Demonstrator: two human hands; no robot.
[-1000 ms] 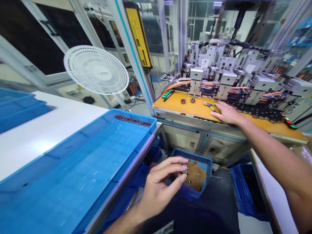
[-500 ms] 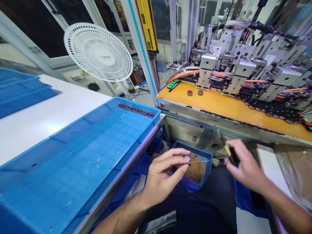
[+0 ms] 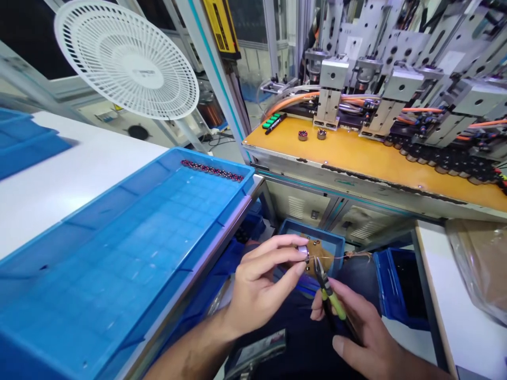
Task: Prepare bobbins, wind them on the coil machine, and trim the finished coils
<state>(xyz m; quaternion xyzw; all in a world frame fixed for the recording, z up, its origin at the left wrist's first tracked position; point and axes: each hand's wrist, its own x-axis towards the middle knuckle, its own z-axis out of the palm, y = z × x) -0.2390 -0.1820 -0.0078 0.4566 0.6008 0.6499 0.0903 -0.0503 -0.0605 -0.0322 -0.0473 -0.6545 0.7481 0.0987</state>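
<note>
My left hand (image 3: pixel 265 282) pinches a small round metal part (image 3: pixel 304 250) between thumb and fingertips. A thin copper-coloured wire (image 3: pixel 336 257) runs from that part out to the right. In my right hand (image 3: pixel 364 330) is a pair of cutting pliers (image 3: pixel 330 295) with green and black handles. Its jaws point up and lie at the wire, just right of the metal part; whether they touch the wire I cannot tell. Below both hands stands a small blue bin (image 3: pixel 338 245) with brown lining and a few tiny pieces in it.
A long blue tray (image 3: pixel 130 232) on the left holds a row of small wound parts (image 3: pixel 212 170). Behind, a machine (image 3: pixel 332 89) stands on an orange bench (image 3: pixel 356 153) with two round parts and a black pen. A white fan (image 3: pixel 130 63) is at back left.
My right hand has swung down and left, bringing the pliers from beyond the wire's end to beside the metal part. My left hand keeps its pinch. The view has tilted slightly.
</note>
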